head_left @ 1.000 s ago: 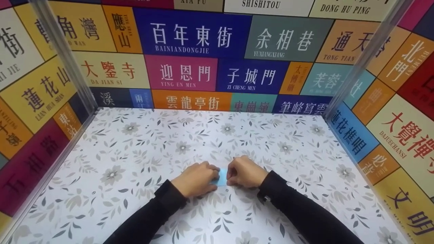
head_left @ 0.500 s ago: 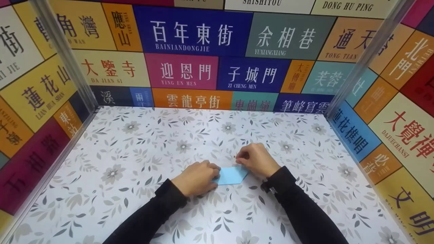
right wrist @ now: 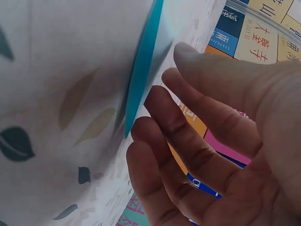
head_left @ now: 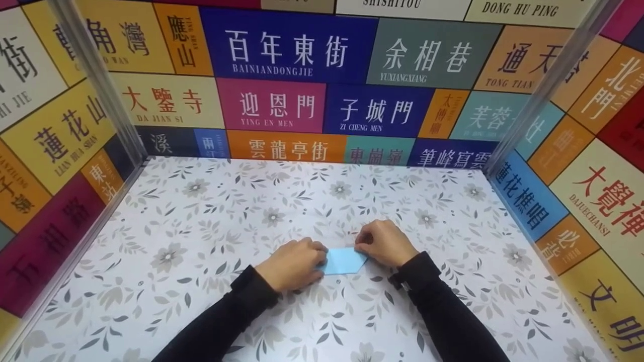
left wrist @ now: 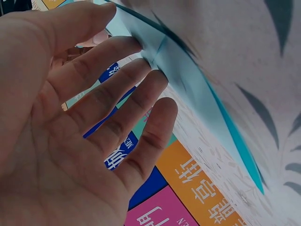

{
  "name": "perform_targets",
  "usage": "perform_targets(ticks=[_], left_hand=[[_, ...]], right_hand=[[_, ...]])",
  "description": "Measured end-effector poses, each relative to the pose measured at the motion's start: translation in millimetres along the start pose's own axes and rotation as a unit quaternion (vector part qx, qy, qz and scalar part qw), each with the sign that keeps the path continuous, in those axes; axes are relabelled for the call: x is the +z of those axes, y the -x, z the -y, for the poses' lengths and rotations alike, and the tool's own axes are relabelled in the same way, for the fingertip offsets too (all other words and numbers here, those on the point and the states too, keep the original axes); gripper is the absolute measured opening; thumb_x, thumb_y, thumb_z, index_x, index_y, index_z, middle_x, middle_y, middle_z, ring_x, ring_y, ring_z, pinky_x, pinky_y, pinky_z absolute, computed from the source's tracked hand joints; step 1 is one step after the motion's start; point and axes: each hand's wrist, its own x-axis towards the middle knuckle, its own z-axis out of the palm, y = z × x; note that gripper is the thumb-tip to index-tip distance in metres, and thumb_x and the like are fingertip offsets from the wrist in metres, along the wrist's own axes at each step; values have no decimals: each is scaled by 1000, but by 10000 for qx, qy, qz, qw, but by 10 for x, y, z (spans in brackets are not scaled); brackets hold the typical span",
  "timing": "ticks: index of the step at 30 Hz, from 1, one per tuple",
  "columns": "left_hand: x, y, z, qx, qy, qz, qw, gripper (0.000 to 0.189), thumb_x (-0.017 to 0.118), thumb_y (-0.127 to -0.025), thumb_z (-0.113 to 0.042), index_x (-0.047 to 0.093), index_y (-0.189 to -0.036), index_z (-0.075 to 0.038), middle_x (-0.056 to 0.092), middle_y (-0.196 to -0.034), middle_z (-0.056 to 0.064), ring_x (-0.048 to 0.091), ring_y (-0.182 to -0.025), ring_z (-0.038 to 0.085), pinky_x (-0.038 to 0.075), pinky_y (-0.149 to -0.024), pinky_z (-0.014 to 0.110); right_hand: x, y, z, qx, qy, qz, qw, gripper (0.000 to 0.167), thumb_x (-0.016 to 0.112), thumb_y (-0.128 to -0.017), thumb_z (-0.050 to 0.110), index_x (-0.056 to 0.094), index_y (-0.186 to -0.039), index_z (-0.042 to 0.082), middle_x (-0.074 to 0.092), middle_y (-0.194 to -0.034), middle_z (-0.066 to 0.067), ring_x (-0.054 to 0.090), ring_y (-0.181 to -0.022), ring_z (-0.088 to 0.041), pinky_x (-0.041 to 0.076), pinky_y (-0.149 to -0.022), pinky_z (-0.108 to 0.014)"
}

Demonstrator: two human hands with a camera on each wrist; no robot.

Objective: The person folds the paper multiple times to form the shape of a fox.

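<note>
Touching blue paper [head_left: 344, 261] — left hand [head_left: 296, 264], seemingly right hand [head_left: 386, 244].

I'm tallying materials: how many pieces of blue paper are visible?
1: the blue paper on the table, between the left hand and right hand; any sheet beneath would be hidden.

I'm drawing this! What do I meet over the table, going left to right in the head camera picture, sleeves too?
Left sleeve → left hand → light blue paper → right hand → right sleeve.
</note>
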Motion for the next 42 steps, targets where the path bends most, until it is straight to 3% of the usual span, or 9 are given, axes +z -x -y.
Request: perform_targets(ticks=[9,13,15,16,19,22,24,31,42], left_hand=[[14,6,12,82,-85,-24,9999,19,87,-103,-23,86,-117,-10,84,-138,11,78,-115,33,69,-98,48],[14,7,22,120,-86,-55,9999,14,86,-103,-21,85,-112,-10,85,-129,9,76,-107,30,68,-92,46],[10,9,27,148,-80,-99,9998,11,86,-102,-20,83,-107,-10,84,-122,8,73,-101,29,66,-86,45],[9,9,30,166,-70,-122,9998,10,86,-101,-19,82,-105,-10,84,-119,8,71,-98,28,65,-84,45],[9,10,38,224,-67,-169,9996,10,86,-100,-18,80,-100,-10,83,-114,8,69,-93,26,63,-79,44],[6,12,37,239,-62,-150,9996,10,86,-101,-19,81,-101,-10,84,-119,8,70,-96,28,64,-81,44],[6,13,35,226,-41,-108,9997,11,86,-102,-20,83,-104,-10,85,-126,9,73,-101,30,66,-85,46],[7,14,30,220,73,-4,9997,12,85,-103,-19,88,-110,-10,84,-141,12,78,-114,34,69,-98,48],[-7,23,18,196,171,11,9997,15,82,-105,-18,90,-115,-11,83,-143,13,79,-123,36,70,-102,48]], right_hand=[[22,1,-19,-2,-70,126,9999,10,95,-98,21,87,-94,15,83,-88,2,69,-80,-11,61,-82,-38],[26,3,-18,-18,-170,97,9998,17,99,-94,30,86,-93,18,79,-89,1,66,-81,-14,56,-80,-37],[29,4,-27,-177,-215,20,9996,20,101,-91,30,84,-90,19,77,-88,1,66,-81,-16,56,-79,-39],[111,-48,-157,-433,-302,-72,9986,23,101,-90,34,83,-89,20,77,-88,3,66,-81,-15,56,-78,-37],[130,-49,-143,-675,-356,-154,9970,24,101,-87,28,79,-84,21,76,-84,5,67,-78,-15,57,-74,-38],[141,-40,-64,-692,-246,-169,9972,23,100,-86,22,77,-82,21,77,-83,6,65,-75,-11,56,-72,-34],[57,23,127,-496,-128,-91,9986,20,98,-86,14,78,-83,19,78,-83,4,65,-74,-11,57,-72,-34],[62,63,210,-680,-342,94,9971,14,89,-89,4,81,-88,16,82,-87,4,68,-77,-7,57,-73,-26],[40,98,286,-816,-468,596,9938,5,86,-97,8,89,-102,9,87,-97,-2,76,-82,-13,61,-73,-26]])
